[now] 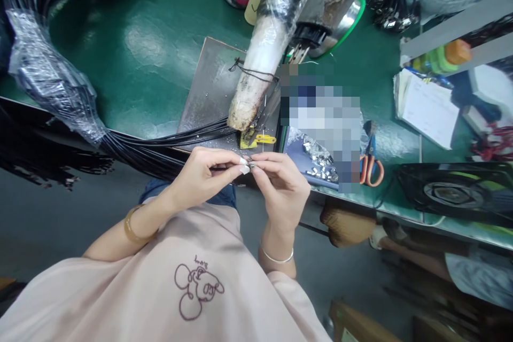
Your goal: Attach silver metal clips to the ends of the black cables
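Observation:
At the table's front edge, my left hand (pixel 208 173) and my right hand (pixel 282 187) meet fingertip to fingertip. Both pinch a small metal connector (pixel 250 164), largely covered by the fingers. White coverings wrap the tips of my left thumb and index finger. A bundle of black cables (pixel 132 149) runs along the edge behind my left hand, partly wrapped in clear plastic film (pixel 52 72). Just beyond the fingertips lie a yellow plastic piece (pixel 264 140) and a dark board (pixel 204 85) with small bits scattered on it.
A film-wrapped pipe (pixel 256 64) hangs low over the board. Right of it stands a blue tray (pixel 294 157) with small metal parts, partly pixelated. Beyond are orange-handled scissors (pixel 372 168), a paper pad (pixel 428 109) and a black fan (pixel 452 192).

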{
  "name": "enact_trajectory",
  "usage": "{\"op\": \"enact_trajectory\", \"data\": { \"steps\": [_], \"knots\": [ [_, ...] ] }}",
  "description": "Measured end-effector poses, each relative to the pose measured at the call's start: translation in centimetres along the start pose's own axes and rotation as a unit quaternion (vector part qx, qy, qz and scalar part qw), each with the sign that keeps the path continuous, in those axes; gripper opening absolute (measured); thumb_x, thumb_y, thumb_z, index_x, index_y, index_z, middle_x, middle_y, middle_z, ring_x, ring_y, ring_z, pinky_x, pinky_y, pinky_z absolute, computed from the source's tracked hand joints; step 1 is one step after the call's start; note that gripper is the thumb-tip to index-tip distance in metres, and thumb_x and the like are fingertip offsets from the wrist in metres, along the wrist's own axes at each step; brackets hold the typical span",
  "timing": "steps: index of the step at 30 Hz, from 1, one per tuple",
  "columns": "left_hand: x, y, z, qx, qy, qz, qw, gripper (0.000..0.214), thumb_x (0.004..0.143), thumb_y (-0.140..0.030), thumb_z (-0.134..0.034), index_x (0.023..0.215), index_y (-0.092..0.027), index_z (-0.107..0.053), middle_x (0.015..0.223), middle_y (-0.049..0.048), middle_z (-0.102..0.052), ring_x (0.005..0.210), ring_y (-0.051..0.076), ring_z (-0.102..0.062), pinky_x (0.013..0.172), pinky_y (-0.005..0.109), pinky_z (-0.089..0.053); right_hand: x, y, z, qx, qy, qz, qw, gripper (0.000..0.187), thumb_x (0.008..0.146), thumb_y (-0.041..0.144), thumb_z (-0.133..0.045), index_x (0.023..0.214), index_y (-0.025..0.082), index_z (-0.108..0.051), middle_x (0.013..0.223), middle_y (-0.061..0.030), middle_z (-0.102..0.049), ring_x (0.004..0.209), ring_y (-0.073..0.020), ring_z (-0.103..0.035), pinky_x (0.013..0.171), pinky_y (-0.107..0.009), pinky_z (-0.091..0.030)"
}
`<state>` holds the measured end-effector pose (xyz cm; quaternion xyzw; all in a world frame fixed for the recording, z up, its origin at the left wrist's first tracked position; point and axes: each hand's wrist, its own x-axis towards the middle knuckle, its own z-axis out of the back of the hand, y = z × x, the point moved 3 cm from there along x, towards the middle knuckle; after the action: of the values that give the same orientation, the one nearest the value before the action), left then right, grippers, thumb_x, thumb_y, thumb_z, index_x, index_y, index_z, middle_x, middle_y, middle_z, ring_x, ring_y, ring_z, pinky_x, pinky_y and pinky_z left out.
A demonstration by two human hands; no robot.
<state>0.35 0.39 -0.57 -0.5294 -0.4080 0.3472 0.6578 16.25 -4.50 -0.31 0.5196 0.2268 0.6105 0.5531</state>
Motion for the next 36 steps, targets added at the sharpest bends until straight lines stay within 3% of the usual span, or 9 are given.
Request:
{"op": "enact_trajectory", "data": {
  "steps": [6,11,16,18,21,25,29,33,36],
  "knots": [
    [-0.2,-0.3,0.0,0.087,0.013,-0.082,0.993,0.016,0.094,-0.017,-0.064,0.084,-0.016,-0.077,0.075,0.0037,-0.077,0.061,0.013,-0.065,0.059,0.022,-0.049,0.0,1.0,0.8,-0.087,0.019,0.060,0.994,0.015,0.092,0.014,-0.069,0.096,0.026,-0.077,0.096,-0.0023,-0.078,0.089,-0.0183,-0.076,0.079,-0.034,-0.066],
    [-0.5,0.0,-0.7,0.283,0.077,-0.141,0.946,0.035,0.104,-0.020,-0.047,0.082,-0.016,-0.074,0.070,0.0035,-0.070,0.061,0.015,-0.064,0.059,0.025,-0.047,-0.5,1.6,1.1,-0.221,0.086,0.101,0.966,0.020,0.095,0.010,-0.062,0.100,0.025,-0.074,0.104,-0.0036,-0.078,0.092,-0.0155,-0.076,0.081,-0.028,-0.064],
    [-1.0,0.0,-0.8,0.245,0.038,-0.184,0.951,0.027,0.104,-0.018,-0.049,0.093,-0.016,-0.074,0.082,0.0049,-0.077,0.070,0.015,-0.070,0.067,0.024,-0.052,-0.7,1.3,0.7,-0.112,0.025,0.037,0.993,0.016,0.092,0.010,-0.065,0.090,0.025,-0.071,0.099,-0.0022,-0.077,0.093,-0.0169,-0.076,0.082,-0.032,-0.065],
    [-1.0,-0.2,-0.5,0.164,0.028,-0.147,0.975,0.021,0.101,-0.018,-0.055,0.094,-0.017,-0.074,0.081,0.0042,-0.078,0.069,0.014,-0.070,0.066,0.022,-0.052,-0.7,1.0,0.2,-0.029,0.008,0.002,1.000,0.013,0.091,0.013,-0.067,0.086,0.024,-0.070,0.097,-0.0020,-0.077,0.091,-0.0180,-0.077,0.080,-0.034,-0.066],
    [-0.8,0.0,-0.1,0.031,0.042,0.002,0.999,0.023,0.098,-0.021,-0.057,0.079,-0.015,-0.070,0.065,0.0012,-0.071,0.056,0.011,-0.062,0.057,0.021,-0.049,-0.8,0.8,-0.6,-0.017,-0.019,0.008,1.000,0.011,0.090,0.015,-0.069,0.087,0.024,-0.073,0.100,-0.0028,-0.077,0.092,-0.0195,-0.077,0.082,-0.037,-0.066],
    [-0.3,0.5,0.2,-0.127,0.031,0.141,0.981,0.021,0.091,-0.032,-0.066,0.078,-0.015,-0.065,0.054,-0.0034,-0.058,0.047,0.008,-0.050,0.048,0.020,-0.040,-0.8,0.6,-0.8,-0.076,-0.067,0.044,0.994,0.013,0.091,0.015,-0.069,0.094,0.026,-0.075,0.098,-0.0020,-0.077,0.092,-0.0191,-0.076,0.080,-0.037,-0.066],
    [0.1,0.9,0.1,-0.165,0.021,0.172,0.971,0.019,0.084,-0.032,-0.072,0.079,-0.015,-0.064,0.052,-0.0072,-0.045,0.046,0.006,-0.036,0.044,0.019,-0.028,-0.9,1.0,-0.3,-0.106,-0.119,0.092,0.983,0.019,0.096,0.012,-0.061,0.103,0.027,-0.072,0.098,-0.0022,-0.078,0.093,-0.0190,-0.077,0.079,-0.037,-0.066],
    [0.3,0.7,-0.1,-0.157,0.025,0.157,0.975,0.015,0.082,-0.027,-0.070,0.077,-0.014,-0.066,0.054,-0.0074,-0.039,0.049,0.005,-0.029,0.047,0.019,-0.023,-1.1,1.4,-0.5,-0.104,-0.093,0.159,0.977,0.022,0.094,0.010,-0.064,0.106,0.026,-0.069,0.100,-0.0027,-0.080,0.091,-0.0183,-0.077,0.077,-0.034,-0.065],
    [0.5,0.6,0.0,-0.150,0.023,0.149,0.977,0.014,0.082,-0.026,-0.068,0.075,-0.014,-0.067,0.053,-0.0070,-0.039,0.050,0.006,-0.029,0.048,0.020,-0.024,-1.0,1.1,-0.7,-0.093,-0.098,0.147,0.980,0.018,0.091,0.009,-0.068,0.099,0.025,-0.069,0.095,-0.0019,-0.079,0.086,-0.0172,-0.077,0.074,-0.031,-0.064]
  ]
}}
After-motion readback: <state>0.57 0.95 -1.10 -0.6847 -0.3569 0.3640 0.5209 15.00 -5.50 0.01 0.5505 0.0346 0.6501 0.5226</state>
